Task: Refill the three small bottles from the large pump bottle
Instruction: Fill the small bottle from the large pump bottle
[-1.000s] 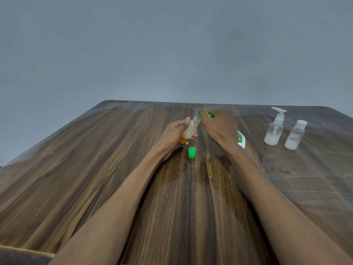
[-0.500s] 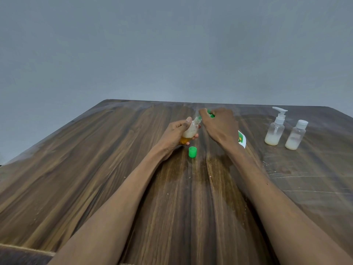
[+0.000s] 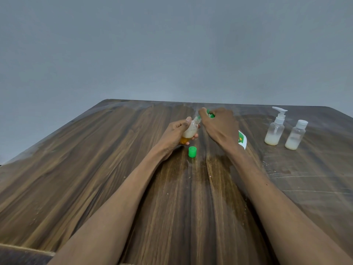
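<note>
My left hand (image 3: 174, 133) grips a small clear bottle (image 3: 189, 131) with white liquid and an orange base, tilted with its open neck toward my right hand. Its green cap (image 3: 192, 151) stands on the table just in front of it. My right hand (image 3: 219, 127) curls over the green pump head (image 3: 210, 114) of the large pump bottle, which it mostly hides; only a strip of the white and green label (image 3: 242, 140) shows behind my wrist. The small bottle's neck sits right at the pump's spout.
At the right stand a small clear pump bottle (image 3: 274, 132) and a small flip-cap bottle (image 3: 295, 137), both partly filled with white liquid. The wooden table (image 3: 95, 169) has a wet patch in front of the cap. A grey wall rises behind.
</note>
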